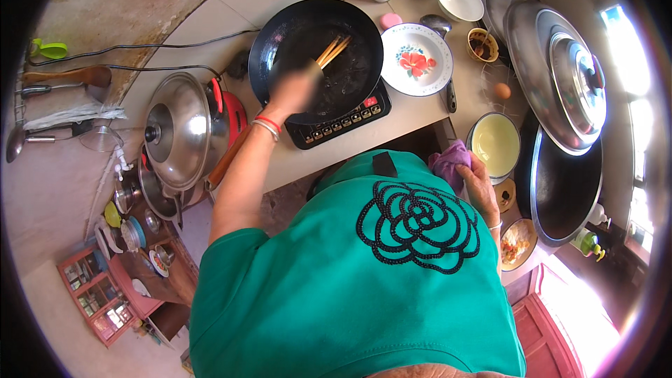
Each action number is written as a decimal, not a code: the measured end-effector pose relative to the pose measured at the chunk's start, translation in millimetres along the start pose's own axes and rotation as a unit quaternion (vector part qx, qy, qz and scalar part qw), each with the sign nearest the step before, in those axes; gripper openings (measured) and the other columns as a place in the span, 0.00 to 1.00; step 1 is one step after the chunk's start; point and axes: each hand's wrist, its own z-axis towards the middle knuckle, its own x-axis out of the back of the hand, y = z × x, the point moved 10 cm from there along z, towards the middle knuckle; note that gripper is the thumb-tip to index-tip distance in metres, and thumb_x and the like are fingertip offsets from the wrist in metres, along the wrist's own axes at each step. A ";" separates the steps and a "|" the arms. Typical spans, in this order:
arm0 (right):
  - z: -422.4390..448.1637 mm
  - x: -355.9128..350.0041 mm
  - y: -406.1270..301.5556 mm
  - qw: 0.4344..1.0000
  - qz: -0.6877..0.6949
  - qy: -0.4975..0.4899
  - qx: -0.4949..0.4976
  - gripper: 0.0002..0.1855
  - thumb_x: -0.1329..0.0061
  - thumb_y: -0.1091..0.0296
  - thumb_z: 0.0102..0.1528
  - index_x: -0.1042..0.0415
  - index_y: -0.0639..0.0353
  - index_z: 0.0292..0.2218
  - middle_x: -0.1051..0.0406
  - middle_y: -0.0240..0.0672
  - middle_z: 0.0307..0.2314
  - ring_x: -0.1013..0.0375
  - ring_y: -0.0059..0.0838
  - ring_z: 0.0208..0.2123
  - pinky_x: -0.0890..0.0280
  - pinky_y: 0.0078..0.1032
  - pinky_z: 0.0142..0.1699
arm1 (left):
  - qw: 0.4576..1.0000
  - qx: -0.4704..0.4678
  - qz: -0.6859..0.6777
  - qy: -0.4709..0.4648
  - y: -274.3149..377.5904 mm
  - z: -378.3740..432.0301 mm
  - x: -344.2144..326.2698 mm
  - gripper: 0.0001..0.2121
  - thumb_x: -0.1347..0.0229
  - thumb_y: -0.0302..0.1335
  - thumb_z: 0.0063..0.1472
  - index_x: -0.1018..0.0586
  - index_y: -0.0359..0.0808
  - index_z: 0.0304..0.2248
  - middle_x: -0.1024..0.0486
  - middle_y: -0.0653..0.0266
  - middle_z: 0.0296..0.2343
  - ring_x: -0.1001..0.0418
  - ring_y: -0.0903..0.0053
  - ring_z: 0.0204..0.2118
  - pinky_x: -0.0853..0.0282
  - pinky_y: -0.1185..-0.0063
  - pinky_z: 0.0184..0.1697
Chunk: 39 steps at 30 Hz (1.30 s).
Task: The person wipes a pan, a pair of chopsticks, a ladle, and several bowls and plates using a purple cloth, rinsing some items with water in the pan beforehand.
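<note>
My left hand [295,88], blurred, reaches over a black wok [336,26]. It is closed around several wooden chopsticks [334,52], whose ends point into the pan. A wet or oily sheen shows on the wok's bottom. Beneath the wok is a black induction cooker [341,123] with a row of buttons along its front. At the counter's edge, my right hand [479,178] grips a crumpled purple cloth [452,165], close to a yellow-lined bowl [496,144]. A white enamel plate [417,79] with a red flower stands just right of the wok.
A lidded red-and-steel pot [178,131] is on the left. An egg [502,91], a sauce bowl [482,44], a white bowl [460,1] and a bowl of food [517,244] line the right side. A large metal lid [556,73] leans over a dark wok [569,184]. A ladle [437,23] lies partly behind the plate.
</note>
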 end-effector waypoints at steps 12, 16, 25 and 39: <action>25.0 0.8 -65.2 0.987 0.079 -0.043 0.136 0.22 0.59 0.63 0.60 0.36 0.67 0.51 0.31 0.34 0.43 0.36 0.23 0.49 0.45 0.22 0.56 | 0.980 -0.012 0.197 0.005 -12.7 -31.4 48.8 0.09 0.52 0.31 0.60 0.27 0.34 0.31 0.25 0.48 0.27 0.27 0.51 0.34 0.34 0.59 0.35; 29.1 -31.6 -125.5 0.967 0.159 -0.067 0.189 0.24 0.59 0.61 0.60 0.39 0.68 0.52 0.32 0.38 0.45 0.33 0.27 0.48 0.41 0.26 0.55 | 0.990 0.037 0.135 0.032 -27.0 -48.2 48.8 0.10 0.55 0.31 0.62 0.28 0.32 0.31 0.25 0.46 0.28 0.27 0.50 0.34 0.34 0.59 0.36; 86.6 -156.1 -198.8 0.893 0.383 -0.201 0.126 0.23 0.56 0.64 0.59 0.39 0.63 0.53 0.32 0.39 0.43 0.30 0.32 0.44 0.35 0.32 0.51 | 0.850 0.149 -0.494 0.103 -31.6 -79.7 -2.5 0.08 0.53 0.35 0.64 0.30 0.39 0.31 0.38 0.75 0.16 0.43 0.89 0.14 0.51 0.87 0.14; 157.4 -270.8 -199.8 0.953 0.133 -0.061 0.265 0.12 0.55 0.74 0.55 0.29 0.66 0.41 0.28 0.32 0.30 0.31 0.18 0.32 0.34 0.16 0.38 | 0.779 0.024 -0.600 0.179 37.3 -73.6 35.2 0.13 0.57 0.38 0.66 0.28 0.39 0.30 0.37 0.76 0.16 0.44 0.90 0.15 0.52 0.86 0.16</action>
